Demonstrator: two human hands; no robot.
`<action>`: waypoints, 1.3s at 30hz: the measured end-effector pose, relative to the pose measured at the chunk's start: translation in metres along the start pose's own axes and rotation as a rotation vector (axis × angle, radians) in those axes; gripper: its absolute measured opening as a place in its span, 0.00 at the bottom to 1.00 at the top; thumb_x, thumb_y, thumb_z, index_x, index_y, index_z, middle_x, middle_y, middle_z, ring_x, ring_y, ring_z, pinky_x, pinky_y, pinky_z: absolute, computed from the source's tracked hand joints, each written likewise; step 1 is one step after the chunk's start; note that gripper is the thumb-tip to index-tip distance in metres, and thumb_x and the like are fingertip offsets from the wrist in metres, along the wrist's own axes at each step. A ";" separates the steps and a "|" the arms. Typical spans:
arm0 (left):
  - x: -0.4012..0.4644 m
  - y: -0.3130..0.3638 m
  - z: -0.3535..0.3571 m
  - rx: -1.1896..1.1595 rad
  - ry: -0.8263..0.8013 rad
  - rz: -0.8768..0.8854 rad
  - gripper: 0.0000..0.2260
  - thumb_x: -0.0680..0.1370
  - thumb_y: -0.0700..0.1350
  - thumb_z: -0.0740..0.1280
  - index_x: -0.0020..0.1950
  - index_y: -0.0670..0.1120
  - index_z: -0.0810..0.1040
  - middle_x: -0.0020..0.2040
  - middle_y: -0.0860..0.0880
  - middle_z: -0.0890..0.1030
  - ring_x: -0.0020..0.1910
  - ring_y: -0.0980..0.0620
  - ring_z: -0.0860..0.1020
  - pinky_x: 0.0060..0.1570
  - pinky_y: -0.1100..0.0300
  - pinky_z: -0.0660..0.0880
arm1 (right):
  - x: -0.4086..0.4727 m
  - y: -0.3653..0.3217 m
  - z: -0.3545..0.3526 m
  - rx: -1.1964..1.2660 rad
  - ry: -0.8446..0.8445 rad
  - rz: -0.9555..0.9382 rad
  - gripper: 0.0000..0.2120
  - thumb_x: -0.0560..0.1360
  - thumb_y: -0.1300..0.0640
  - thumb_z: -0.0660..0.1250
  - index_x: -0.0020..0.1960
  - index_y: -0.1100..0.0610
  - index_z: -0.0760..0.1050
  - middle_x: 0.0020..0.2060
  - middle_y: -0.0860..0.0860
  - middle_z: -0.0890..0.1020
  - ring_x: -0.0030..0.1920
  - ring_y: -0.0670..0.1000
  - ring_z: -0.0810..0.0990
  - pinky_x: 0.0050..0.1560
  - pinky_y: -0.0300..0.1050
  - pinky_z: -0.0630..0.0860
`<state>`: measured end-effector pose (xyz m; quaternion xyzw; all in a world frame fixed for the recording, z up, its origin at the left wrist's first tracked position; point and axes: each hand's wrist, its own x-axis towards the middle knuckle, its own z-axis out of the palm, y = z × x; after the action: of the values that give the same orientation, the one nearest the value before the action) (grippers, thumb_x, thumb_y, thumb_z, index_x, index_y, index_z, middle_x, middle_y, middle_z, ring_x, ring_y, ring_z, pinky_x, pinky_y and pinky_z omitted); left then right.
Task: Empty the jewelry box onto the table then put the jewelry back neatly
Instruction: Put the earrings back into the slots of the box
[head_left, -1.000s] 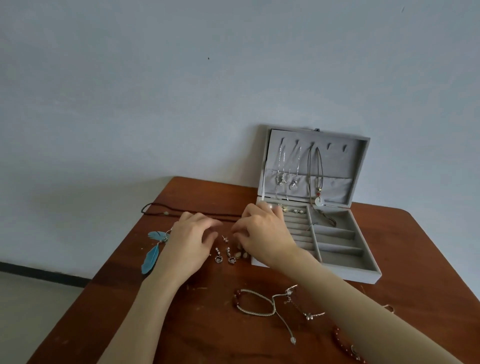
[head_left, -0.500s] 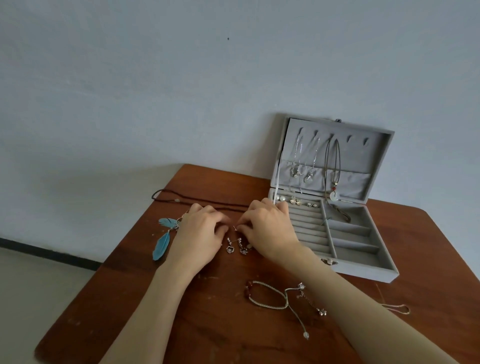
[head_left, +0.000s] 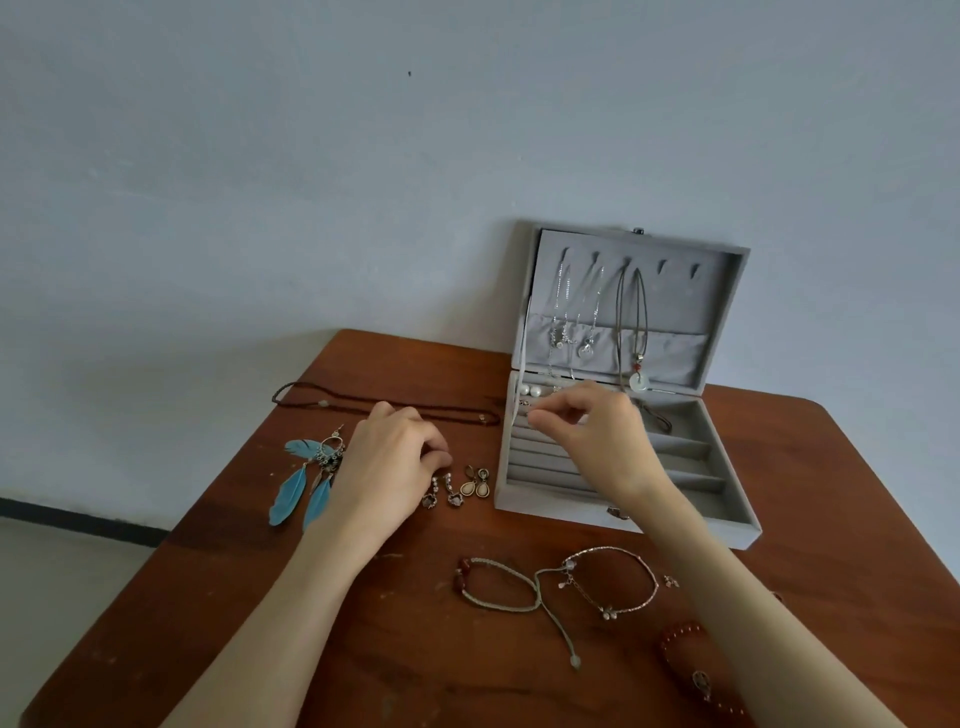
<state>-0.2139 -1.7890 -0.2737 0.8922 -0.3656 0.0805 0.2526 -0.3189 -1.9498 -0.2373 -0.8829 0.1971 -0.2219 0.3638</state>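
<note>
Right hand (head_left: 597, 441) is up over the ring rolls at the back left of the jewelry box (head_left: 628, 530), centre-right of frame, thumb and forefinger pinched tight together w/ the other fingers curled. Looks like a small stud in that pinch, but it's too tiny to tell for sure. Left hand (head_left: 395, 462) sits on the table (head_left: 363, 649) at mid-left, fingers bent, tips down near the small drop earrings (head_left: 441, 491); can't tell if it's actually got one or is only touching. Box lid stands open against the wall, three necklaces (head_left: 582, 322) hung on its hooks, two pearl studs (head_left: 530, 388) already in the back row. Most of the box's slots read as empty, so we're part way thru the put-back. To do this step well, I'd say: bring the pinch straight down into the slot next to the pearls, push the post between the rolls, and let go only once it's seated, not dropped. Keep the wrist clear of the dangling pendants. Left hand should line up the matching piece so pairs go in side by side. Waiting on the table: teardrop earrings (head_left: 477, 486) just beside the box, blue feather earrings (head_left: 306, 486) far left, a dark cord necklace (head_left: 384, 408) behind, bracelets (head_left: 561, 582) lower centre, red beads (head_left: 680, 636) lower right.
</note>
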 end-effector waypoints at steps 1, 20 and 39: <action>0.000 0.000 0.001 0.029 -0.014 0.021 0.06 0.75 0.49 0.67 0.47 0.49 0.83 0.48 0.54 0.79 0.53 0.53 0.69 0.54 0.60 0.65 | 0.001 0.003 -0.004 0.026 0.012 0.015 0.02 0.72 0.57 0.70 0.42 0.54 0.81 0.41 0.47 0.81 0.41 0.45 0.78 0.45 0.36 0.74; 0.071 0.089 0.035 -0.143 -0.082 -0.128 0.07 0.76 0.50 0.66 0.50 0.52 0.82 0.53 0.48 0.70 0.58 0.45 0.65 0.51 0.57 0.60 | 0.051 0.050 -0.019 -0.194 -0.085 0.191 0.06 0.73 0.53 0.68 0.46 0.52 0.83 0.45 0.53 0.84 0.52 0.55 0.79 0.57 0.55 0.74; 0.080 0.098 0.040 0.031 -0.236 -0.201 0.09 0.77 0.51 0.64 0.55 0.54 0.80 0.58 0.46 0.70 0.59 0.43 0.64 0.55 0.53 0.61 | 0.047 0.055 -0.013 -0.226 -0.071 0.207 0.07 0.74 0.51 0.65 0.46 0.49 0.82 0.48 0.50 0.83 0.55 0.54 0.77 0.61 0.55 0.70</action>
<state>-0.2254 -1.9177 -0.2437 0.9313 -0.3003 -0.0448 0.2011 -0.2973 -2.0174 -0.2575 -0.9005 0.2979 -0.1280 0.2899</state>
